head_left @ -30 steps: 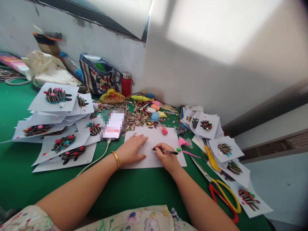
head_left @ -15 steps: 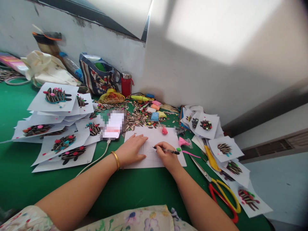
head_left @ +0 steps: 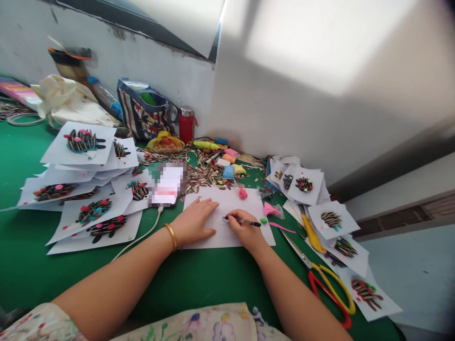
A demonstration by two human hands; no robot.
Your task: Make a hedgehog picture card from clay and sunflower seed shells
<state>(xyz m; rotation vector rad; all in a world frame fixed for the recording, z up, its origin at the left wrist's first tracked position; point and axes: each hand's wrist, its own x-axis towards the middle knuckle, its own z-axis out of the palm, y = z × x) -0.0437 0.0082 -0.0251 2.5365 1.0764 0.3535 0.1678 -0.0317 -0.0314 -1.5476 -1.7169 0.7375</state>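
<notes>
A sheet of white paper lies on the green table in front of me, with faint lines on it. Flat on its left side rests my left hand, fingers spread, a gold bracelet at the wrist. My right hand grips a black pen whose tip is at the paper, just right of my left fingers. A red lump of clay sits on the sheet's upper part. Beside the right edge are pink clay in clear wrap, a small green piece and a pink strip.
Scissors with red and yellow handles lie to the right, near a yellow-handled cutter. Cards with seed-covered animals are stacked left and right. A phone, scattered sunflower seeds and a red flask stand beyond.
My right hand and the pen have shifted slightly left across the paper. My left hand stays in place.
</notes>
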